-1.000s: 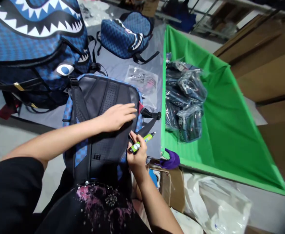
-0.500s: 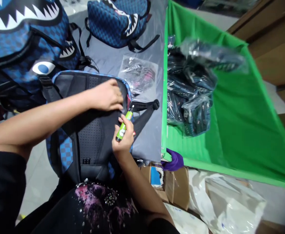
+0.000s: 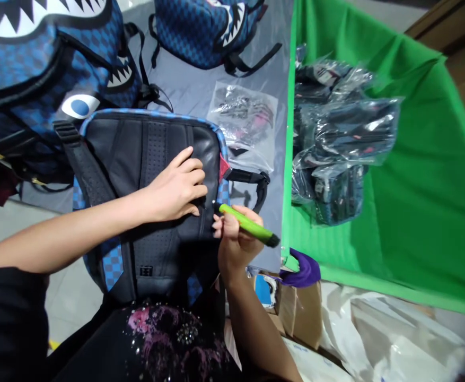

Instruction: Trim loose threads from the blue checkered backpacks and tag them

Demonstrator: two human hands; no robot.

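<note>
A backpack [image 3: 131, 151] with a black padded back panel and blue checkered edges lies in front of me, its back facing up. My left hand [image 3: 178, 188] rests on the back panel, fingers spread. Between the fingers and thumb of my right hand [image 3: 240, 239] is a green marker pen [image 3: 248, 222] with black ends. Its tip points at the panel's right side, close to the backpack; whether it touches, I cannot tell. Just above, a red tab [image 3: 224, 166] shows at the backpack's edge, near a black strap [image 3: 248, 176].
Another shark-mouth backpack [image 3: 200, 34] sits farther back on the grey table [image 3: 188, 87], and a larger one [image 3: 29, 58] stands left. A clear plastic bag [image 3: 244, 119] lies beyond my right hand. The green cloth bin [image 3: 407, 223] at right holds several plastic-wrapped packs [image 3: 355, 130].
My right hand has moved right and turned the marker, its tip now toward the backpack. My left hand has shifted slightly down. The plastic-wrapped pack in motion now lies on the pile.
</note>
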